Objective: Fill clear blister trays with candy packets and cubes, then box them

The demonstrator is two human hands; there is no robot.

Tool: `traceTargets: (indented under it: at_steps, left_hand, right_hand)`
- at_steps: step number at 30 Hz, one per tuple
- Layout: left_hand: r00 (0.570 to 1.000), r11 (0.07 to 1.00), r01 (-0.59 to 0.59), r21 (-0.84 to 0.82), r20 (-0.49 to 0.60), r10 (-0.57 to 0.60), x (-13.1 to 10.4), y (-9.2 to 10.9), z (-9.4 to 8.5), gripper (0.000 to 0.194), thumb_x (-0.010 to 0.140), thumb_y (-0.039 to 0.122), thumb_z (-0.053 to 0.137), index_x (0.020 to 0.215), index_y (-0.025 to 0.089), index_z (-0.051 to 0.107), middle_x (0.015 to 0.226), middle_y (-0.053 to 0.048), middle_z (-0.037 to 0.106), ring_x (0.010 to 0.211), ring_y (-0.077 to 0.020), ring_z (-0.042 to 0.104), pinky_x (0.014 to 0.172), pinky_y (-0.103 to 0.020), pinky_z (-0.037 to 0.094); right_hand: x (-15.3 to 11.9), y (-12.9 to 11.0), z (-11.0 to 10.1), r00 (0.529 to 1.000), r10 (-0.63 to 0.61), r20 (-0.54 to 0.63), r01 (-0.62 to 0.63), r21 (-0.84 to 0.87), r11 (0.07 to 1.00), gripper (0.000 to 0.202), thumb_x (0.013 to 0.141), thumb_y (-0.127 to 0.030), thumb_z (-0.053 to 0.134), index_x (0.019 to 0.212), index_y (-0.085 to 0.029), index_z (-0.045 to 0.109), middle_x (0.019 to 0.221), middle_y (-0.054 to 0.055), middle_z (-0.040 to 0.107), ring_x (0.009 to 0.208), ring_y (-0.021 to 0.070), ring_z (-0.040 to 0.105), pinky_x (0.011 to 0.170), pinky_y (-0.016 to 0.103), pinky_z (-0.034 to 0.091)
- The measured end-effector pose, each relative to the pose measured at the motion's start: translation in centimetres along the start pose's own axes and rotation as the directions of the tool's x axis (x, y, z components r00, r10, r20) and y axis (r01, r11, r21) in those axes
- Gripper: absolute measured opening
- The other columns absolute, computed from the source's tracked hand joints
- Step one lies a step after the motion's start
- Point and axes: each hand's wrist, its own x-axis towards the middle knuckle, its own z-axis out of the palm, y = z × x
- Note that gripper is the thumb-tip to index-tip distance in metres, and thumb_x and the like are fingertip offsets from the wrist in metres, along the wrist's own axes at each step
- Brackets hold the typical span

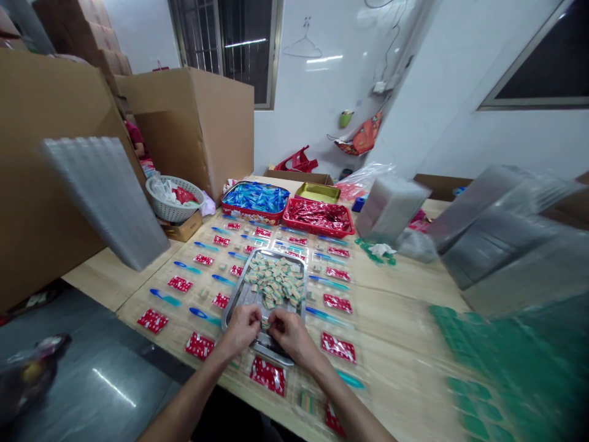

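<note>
In a metal tray (pixel 249 297), heaped small pieces (pixel 275 279) — left hand (pixel 243 325), right hand (pixel 289 331) curled, hold unclear

We can read no text, brand, number or sign. Along the front wall of the red tin (pixel 253 215) we see pale marks, too small and blurred for us to make out as lettering. The stacked cartons (pixel 111 61) bear faint reddish print, equally illegible to us, and we cannot resolve the white marks on the red packets (pixel 153 320) into words.
</note>
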Motion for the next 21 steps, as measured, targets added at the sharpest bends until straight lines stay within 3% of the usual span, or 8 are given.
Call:
traceTargets:
  at_steps: [16,21]
  left_hand:
    - [1.000,0.997,-0.019,0.075,-0.017,0.020,-0.1,1.0,0.0,0.020,0.061,0.002,0.048,0.069,0.016,0.060,0.056,0.004,0.054,0.056,-0.0117,0.053,0.055,-0.021,0.037]
    - [0.996,0.998,-0.051,0.023,0.076,0.050,-0.4,1.3,-0.2,0.029,0.056,0.003,0.053,0.080,0.017,0.057,0.058,0.006,0.053,0.054,-0.0110,0.053,0.051,-0.020,0.035]
  right_hand:
    - [-0.1,0.2,0.1,1.000,-0.019,0.004,0.019,0.019,1.000,0.021,0.062,-0.004,0.052,0.078,-0.016,0.058,0.064,-0.003,0.055,0.062,0.0126,0.051,0.059,0.021,0.034]
    - [-0.1,0.0,0.0,0.999,-0.053,0.010,0.053,0.016,0.998,0.020,0.062,-0.003,0.049,0.074,-0.017,0.057,0.064,-0.002,0.056,0.062,0.0124,0.051,0.059,0.021,0.034]
